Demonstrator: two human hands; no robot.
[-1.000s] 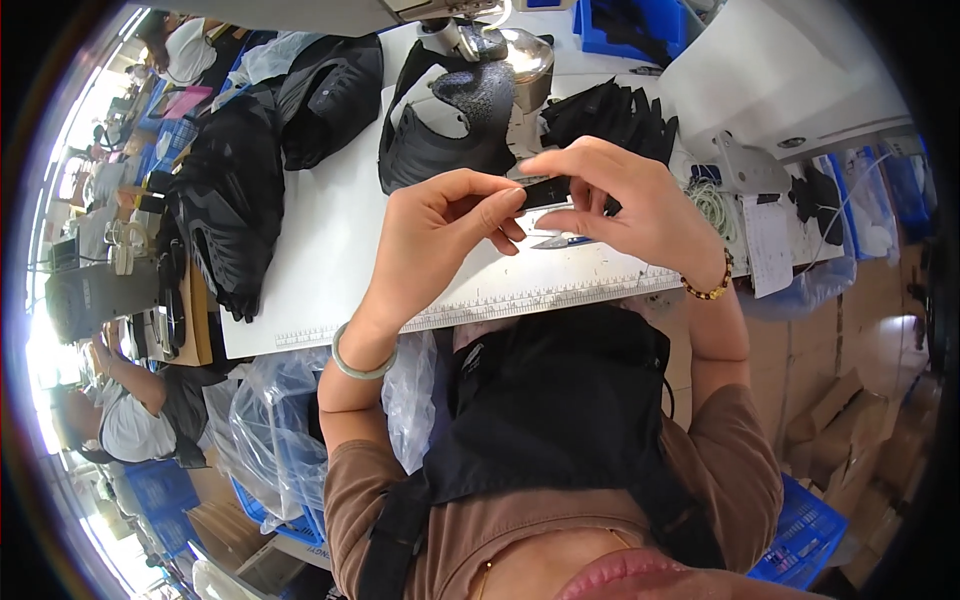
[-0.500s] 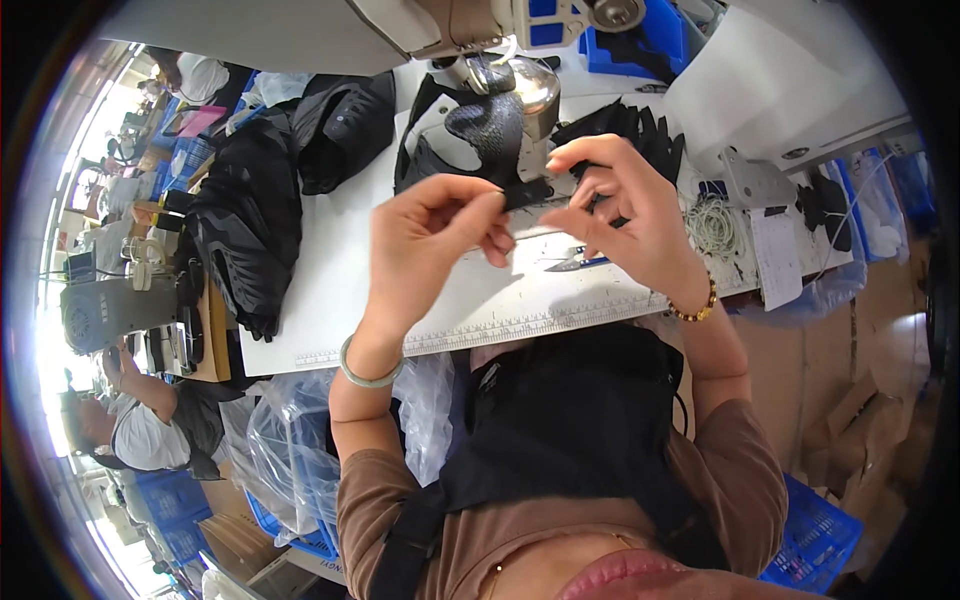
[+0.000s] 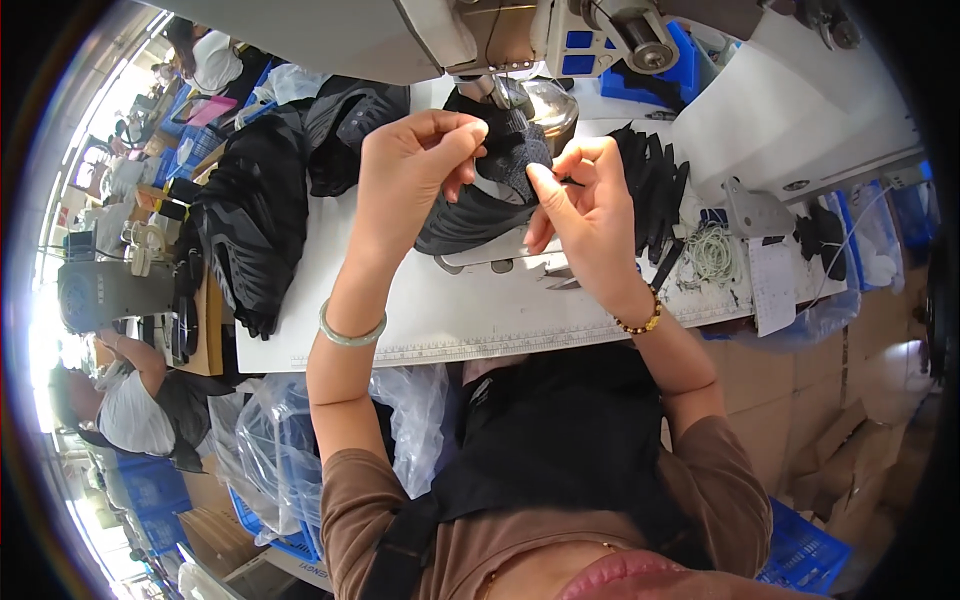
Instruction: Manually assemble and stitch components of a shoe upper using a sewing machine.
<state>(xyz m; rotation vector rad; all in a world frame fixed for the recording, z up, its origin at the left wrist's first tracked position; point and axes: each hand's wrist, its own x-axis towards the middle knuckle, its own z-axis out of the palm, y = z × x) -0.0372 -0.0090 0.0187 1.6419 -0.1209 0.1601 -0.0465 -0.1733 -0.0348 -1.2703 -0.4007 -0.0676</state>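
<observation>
A black shoe upper (image 3: 460, 228) with a ribbed side and a dark textured edge lies under the head of a sewing machine (image 3: 490, 88). My left hand (image 3: 412, 165) is closed in a pinch at the left of the upper's opening; what sits between its fingertips is too small to make out. On the other side, my right hand (image 3: 592, 205) pinches the textured edge of the upper between thumb and forefinger. A small black piece (image 3: 506, 124) shows just below the needle area, between both hands.
Several black shoe uppers (image 3: 250, 205) are heaped at the left. Black strips (image 3: 655, 170) lie right of my hand, near a tangle of pale cord (image 3: 712, 250). Small scissors (image 3: 562, 275) and a ruler edge (image 3: 470, 350) are on the white table. A blue bin (image 3: 650, 80) stands behind.
Both hands have moved forward from above the table to the machine's needle area. The small black strip has left its place between my hands, and the shoe upper has shifted toward me.
</observation>
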